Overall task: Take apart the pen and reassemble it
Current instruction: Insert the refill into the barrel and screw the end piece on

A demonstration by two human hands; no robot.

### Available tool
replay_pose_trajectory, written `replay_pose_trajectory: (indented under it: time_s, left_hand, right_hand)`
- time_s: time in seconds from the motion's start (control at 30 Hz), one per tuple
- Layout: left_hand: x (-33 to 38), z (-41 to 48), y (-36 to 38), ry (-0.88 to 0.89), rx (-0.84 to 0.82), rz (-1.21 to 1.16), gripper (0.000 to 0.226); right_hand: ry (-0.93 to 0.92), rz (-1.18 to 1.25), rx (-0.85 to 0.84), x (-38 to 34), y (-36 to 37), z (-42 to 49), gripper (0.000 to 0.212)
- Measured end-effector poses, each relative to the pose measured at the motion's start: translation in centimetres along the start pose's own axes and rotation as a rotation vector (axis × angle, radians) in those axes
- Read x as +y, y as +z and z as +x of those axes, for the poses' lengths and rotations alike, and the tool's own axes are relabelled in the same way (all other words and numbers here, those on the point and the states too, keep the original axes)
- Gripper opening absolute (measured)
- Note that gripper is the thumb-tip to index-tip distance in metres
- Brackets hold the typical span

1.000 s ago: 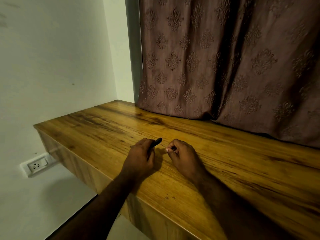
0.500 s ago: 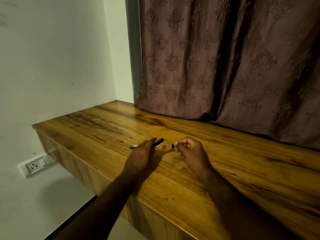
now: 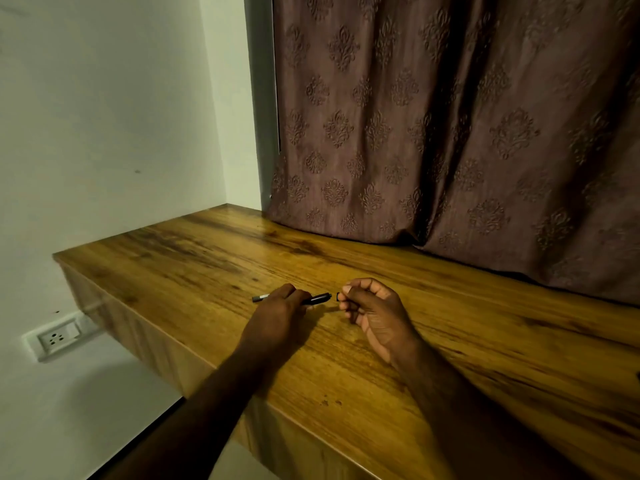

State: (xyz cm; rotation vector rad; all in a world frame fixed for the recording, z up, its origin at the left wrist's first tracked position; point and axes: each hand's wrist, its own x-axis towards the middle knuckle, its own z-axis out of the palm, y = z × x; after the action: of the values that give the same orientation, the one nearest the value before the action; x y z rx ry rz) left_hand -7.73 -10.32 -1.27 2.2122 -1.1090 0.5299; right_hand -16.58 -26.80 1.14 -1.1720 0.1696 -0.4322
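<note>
A dark pen barrel [image 3: 317,299] lies across the wooden table [image 3: 450,327], its grey end [image 3: 259,298] sticking out to the left. My left hand [image 3: 277,315] grips the barrel around its middle. Just right of the barrel's open end, my right hand [image 3: 375,311] pinches a small dark pen part [image 3: 338,296] between thumb and forefinger. A narrow gap separates that part from the barrel. Which piece of the pen the small part is cannot be made out.
A patterned brown curtain [image 3: 450,133] hangs behind the table and touches its back edge. A white wall stands to the left, with a power socket [image 3: 57,337] below the table's left end. The table's front edge runs diagonally beneath my forearms.
My right hand drew the small part out of the barrel and moved it slightly right. My left hand slid along the barrel, baring its grey left end.
</note>
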Motion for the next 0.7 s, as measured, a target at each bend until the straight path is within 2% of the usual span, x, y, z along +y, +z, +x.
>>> replay_pose_trajectory:
  time_s: [0.13,0.27,0.7]
  left_hand:
    - [0.12,-0.14,-0.39,0.050,-0.004,-0.042,0.040]
    - [-0.09,-0.02,-0.16,0.073,0.019,-0.030,0.030]
    - [-0.18,0.08,0.17,0.112,0.041,-0.076,0.028]
  right_hand:
    - [0.018,0.003,-0.014,0.00,-0.06,0.12,0.007]
    - [0.019,-0.013,-0.029,-0.05,-0.11,0.11,0.005]
    - [0.010,-0.074,-0.058,0.19,-0.20,0.20,0.005]
